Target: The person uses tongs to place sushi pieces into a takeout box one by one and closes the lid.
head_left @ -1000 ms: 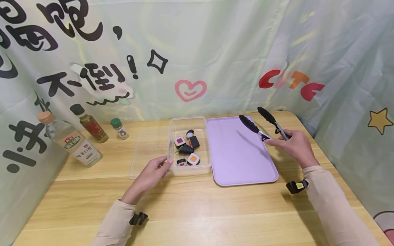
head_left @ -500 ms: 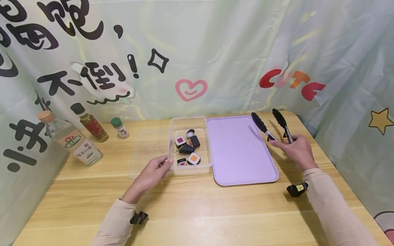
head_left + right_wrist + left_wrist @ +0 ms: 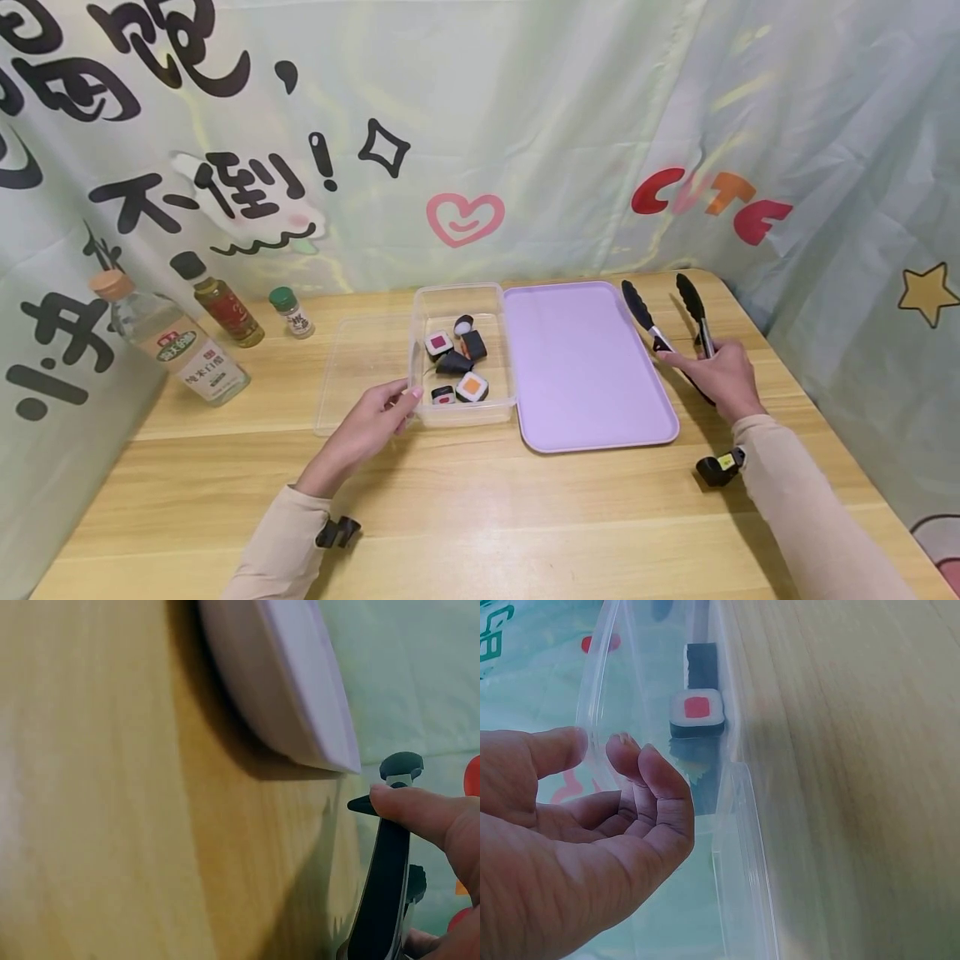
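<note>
Left hand [image 3: 372, 421] is pinching a clear box [image 3: 480, 408] — right hand [image 3: 726, 375] is gripping tongs [image 3: 693, 310], arms spread, beside a purple tray [image 3: 592, 367]

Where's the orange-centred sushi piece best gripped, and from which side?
Probably take the orange-centred piece by its dark sides, from above, slightly right: it lies orange face up, and the open container's walls hinder a low approach. There seems more room on its right; a red-centred piece sits close on its left.

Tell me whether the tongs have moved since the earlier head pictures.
Yes: in the head view, the black-tipped tongs have moved right, from over the lilac tray to about its right edge.
</note>
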`<action>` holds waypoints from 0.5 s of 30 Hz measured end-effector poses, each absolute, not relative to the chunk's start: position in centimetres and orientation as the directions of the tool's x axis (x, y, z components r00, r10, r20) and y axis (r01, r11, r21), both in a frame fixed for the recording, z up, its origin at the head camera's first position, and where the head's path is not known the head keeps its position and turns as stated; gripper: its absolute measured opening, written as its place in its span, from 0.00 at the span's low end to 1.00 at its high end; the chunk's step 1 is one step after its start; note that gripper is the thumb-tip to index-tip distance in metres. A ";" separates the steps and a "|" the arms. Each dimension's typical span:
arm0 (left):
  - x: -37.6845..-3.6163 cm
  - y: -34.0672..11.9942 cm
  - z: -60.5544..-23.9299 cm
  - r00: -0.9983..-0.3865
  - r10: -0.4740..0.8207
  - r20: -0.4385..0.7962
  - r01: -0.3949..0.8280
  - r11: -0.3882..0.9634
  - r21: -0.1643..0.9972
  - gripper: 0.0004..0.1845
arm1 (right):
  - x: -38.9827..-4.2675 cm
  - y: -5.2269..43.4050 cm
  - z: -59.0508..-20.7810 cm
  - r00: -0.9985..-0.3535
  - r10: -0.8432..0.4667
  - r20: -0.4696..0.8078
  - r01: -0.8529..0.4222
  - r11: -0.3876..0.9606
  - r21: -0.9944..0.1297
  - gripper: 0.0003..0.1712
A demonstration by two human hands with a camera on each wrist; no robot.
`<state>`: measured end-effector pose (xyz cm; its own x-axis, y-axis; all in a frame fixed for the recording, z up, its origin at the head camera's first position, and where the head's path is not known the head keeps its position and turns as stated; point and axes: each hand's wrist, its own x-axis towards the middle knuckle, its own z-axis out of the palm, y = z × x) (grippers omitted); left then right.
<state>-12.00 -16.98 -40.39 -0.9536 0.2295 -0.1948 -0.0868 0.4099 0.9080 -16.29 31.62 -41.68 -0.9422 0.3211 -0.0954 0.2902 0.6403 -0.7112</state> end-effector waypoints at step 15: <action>-12.0 -16.9 -40.5 -0.954 0.218 -0.208 -0.103 0.413 0.905 0.19 | -16.7 31.6 -42.7 -0.934 0.356 -0.040 0.269 0.623 -0.734 0.31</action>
